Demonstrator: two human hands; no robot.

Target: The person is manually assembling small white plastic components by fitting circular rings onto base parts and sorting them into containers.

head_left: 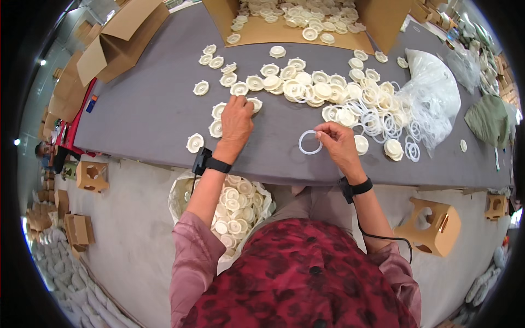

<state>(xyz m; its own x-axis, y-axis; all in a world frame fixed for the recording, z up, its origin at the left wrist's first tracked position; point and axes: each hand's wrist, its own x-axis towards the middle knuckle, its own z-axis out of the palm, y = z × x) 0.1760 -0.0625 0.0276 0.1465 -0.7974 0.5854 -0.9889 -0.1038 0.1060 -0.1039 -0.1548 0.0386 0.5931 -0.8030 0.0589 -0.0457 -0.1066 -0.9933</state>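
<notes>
My right hand [340, 143] pinches a translucent white sealing ring [301, 143] between thumb and fingertips, just above the table's near part. To its left, my left hand [237, 121] reaches down with fingers bent together at a round cream plastic cap [255, 105], whose edge shows beside the fingers. Part of that cap is hidden by the hand. More caps lie close by, one left of the wrist [195, 143]. Beyond both hands spreads a pile of caps [321, 91], and to the right lies a heap of loose rings [389, 123].
An open cardboard box [301, 37] of caps stands at the back of the grey table [147, 109]. A clear plastic bag [433, 90] lies right of the rings. Below the near edge sits a white sack [180, 203] full of caps. A cardboard stool [437, 229] stands on the floor.
</notes>
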